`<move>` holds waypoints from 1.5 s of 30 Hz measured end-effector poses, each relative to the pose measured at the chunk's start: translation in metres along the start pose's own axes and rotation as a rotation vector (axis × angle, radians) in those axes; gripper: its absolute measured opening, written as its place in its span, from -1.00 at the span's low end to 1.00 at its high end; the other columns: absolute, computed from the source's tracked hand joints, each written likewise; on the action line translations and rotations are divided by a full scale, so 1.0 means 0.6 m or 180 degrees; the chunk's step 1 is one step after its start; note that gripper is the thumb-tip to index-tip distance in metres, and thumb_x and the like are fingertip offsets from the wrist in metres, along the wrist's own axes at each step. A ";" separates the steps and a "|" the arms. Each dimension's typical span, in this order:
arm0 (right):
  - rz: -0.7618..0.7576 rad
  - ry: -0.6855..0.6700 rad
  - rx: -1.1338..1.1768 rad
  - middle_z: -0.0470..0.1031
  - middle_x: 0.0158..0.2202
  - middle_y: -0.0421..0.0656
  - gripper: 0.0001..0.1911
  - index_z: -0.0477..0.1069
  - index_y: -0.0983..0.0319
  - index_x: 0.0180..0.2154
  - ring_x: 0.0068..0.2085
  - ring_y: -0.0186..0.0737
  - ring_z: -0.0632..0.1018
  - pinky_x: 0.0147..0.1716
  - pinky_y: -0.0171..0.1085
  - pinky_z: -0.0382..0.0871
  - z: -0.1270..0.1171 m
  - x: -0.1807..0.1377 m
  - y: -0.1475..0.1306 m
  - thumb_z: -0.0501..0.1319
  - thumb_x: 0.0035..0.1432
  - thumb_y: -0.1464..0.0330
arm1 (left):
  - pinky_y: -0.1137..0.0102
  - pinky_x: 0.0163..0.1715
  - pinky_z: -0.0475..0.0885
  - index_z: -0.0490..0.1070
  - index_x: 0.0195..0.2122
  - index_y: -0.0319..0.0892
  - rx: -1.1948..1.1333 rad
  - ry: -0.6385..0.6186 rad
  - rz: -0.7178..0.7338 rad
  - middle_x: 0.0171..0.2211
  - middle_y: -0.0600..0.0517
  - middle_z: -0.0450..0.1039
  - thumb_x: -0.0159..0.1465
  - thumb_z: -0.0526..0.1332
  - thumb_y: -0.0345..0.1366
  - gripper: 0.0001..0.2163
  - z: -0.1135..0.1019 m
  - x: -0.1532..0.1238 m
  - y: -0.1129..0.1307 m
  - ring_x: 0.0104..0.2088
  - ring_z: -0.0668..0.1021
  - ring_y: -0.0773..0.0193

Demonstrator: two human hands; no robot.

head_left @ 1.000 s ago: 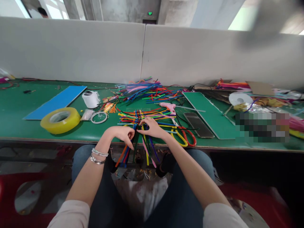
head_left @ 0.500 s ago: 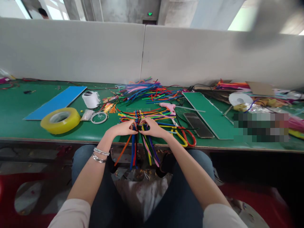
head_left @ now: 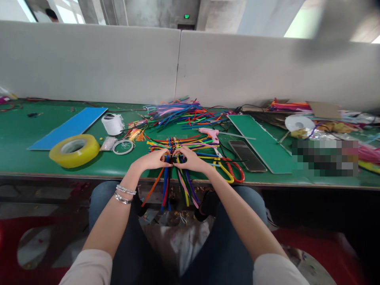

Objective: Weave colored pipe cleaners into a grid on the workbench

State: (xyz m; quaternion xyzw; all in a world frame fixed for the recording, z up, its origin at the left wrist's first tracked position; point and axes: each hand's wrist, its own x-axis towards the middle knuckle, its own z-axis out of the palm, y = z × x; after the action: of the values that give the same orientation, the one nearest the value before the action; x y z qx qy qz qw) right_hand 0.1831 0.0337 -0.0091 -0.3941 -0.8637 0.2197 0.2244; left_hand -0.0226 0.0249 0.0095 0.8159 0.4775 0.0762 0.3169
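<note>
A woven mat of multicoloured pipe cleaners (head_left: 178, 149) lies at the table's front edge, with long strands (head_left: 178, 190) hanging over the edge towards my lap. My left hand (head_left: 151, 159) and my right hand (head_left: 190, 160) both rest on it, their fingertips pinching the weave close together near its middle. The strands under my fingers are partly hidden. Red-handled scissors (head_left: 230, 171) lie just beyond my right hand, with their yellow-handled part touching the weave's right side.
A green work table (head_left: 29, 122) holds a yellow tape roll (head_left: 74, 150), blue board (head_left: 67, 128), white roll (head_left: 113, 124), wire ring (head_left: 123, 147), pink glue gun (head_left: 209, 134), phone (head_left: 247, 156), green board (head_left: 261, 142) and loose pipe cleaners (head_left: 184, 115). A grey partition (head_left: 89, 59) stands behind.
My hands have come together over the weave, with the left hand moving up from the table edge. The hanging strands now fall straighter and closer together.
</note>
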 end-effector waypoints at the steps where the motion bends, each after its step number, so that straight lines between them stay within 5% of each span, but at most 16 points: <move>1: 0.0000 0.0000 -0.0003 0.37 -0.17 -0.14 -0.70 0.32 0.16 -0.20 -0.08 -0.13 0.38 -0.04 -0.08 0.24 0.000 0.000 0.000 0.25 -0.04 0.29 | 0.45 -0.50 0.19 0.23 -0.16 -0.15 0.0013 -0.0017 0.0039 -0.47 0.10 0.31 0.13 0.15 -0.11 -0.68 0.001 0.001 0.000 -0.48 0.37 0.31; 6: -0.0004 0.0009 -0.0025 0.37 -0.18 -0.14 -0.71 0.32 0.17 -0.20 -0.09 -0.14 0.38 -0.05 -0.10 0.24 0.001 0.000 0.002 0.24 -0.03 0.31 | 0.45 -0.49 0.21 0.23 -0.30 -0.14 0.0035 -0.0123 0.0086 -0.44 0.08 0.33 0.16 0.10 -0.12 -0.79 0.004 0.001 0.003 -0.45 0.38 0.31; 12: -0.0022 0.0030 0.0003 0.36 -0.19 -0.13 -0.71 0.33 0.18 -0.20 -0.11 -0.14 0.39 -0.07 -0.10 0.25 0.003 0.001 0.004 0.24 -0.02 0.28 | 0.43 -0.54 0.21 0.09 -0.25 -0.14 0.0043 -0.0065 -0.0261 -0.42 0.06 0.35 0.13 0.13 -0.04 -0.68 0.005 -0.003 0.004 -0.47 0.41 0.28; 23: -0.0019 0.0001 -0.0052 0.36 -0.18 -0.12 -0.70 0.32 0.17 -0.20 -0.10 -0.14 0.39 -0.07 -0.10 0.25 0.002 0.001 0.004 0.23 -0.01 0.25 | 0.44 -0.51 0.21 0.12 -0.19 -0.14 0.0149 -0.0022 -0.0230 -0.36 0.04 0.38 0.16 0.08 -0.17 -0.75 0.004 -0.003 0.006 -0.43 0.42 0.28; 29: 0.0026 0.0005 -0.0068 0.36 -0.18 -0.12 -0.70 0.32 0.19 -0.21 -0.11 -0.15 0.40 -0.08 -0.11 0.27 0.002 0.001 0.001 0.24 -0.02 0.25 | 0.44 -0.49 0.22 0.03 -0.04 -0.17 -0.0042 0.0047 -0.0276 -0.41 0.06 0.36 0.14 0.11 -0.16 -0.59 0.009 -0.001 0.002 -0.46 0.41 0.29; 36: -0.0025 0.0051 -0.0068 0.36 -0.19 -0.13 -0.73 0.33 0.19 -0.22 -0.11 -0.15 0.40 -0.07 -0.11 0.25 0.004 0.001 0.004 0.22 0.01 0.23 | 0.46 -0.48 0.21 0.24 -0.20 -0.12 0.0118 -0.0019 0.0048 -0.42 0.09 0.37 0.18 0.07 -0.18 -0.80 -0.002 -0.009 0.015 -0.44 0.40 0.31; 45: 0.0004 0.0046 -0.0064 0.36 -0.21 -0.14 -0.76 0.33 0.19 -0.22 -0.12 -0.18 0.41 -0.10 -0.17 0.26 0.003 0.002 0.000 0.17 0.08 0.21 | 0.45 -0.50 0.22 0.26 -0.22 -0.13 0.0117 0.0013 -0.0019 -0.42 0.08 0.39 0.12 0.15 -0.08 -0.71 0.000 -0.008 0.010 -0.47 0.41 0.30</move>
State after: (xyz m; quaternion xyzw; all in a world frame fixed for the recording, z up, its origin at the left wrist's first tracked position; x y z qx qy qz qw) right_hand 0.1811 0.0342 -0.0102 -0.3985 -0.8640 0.2084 0.2264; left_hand -0.0207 0.0190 0.0141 0.8200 0.4819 0.0681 0.3011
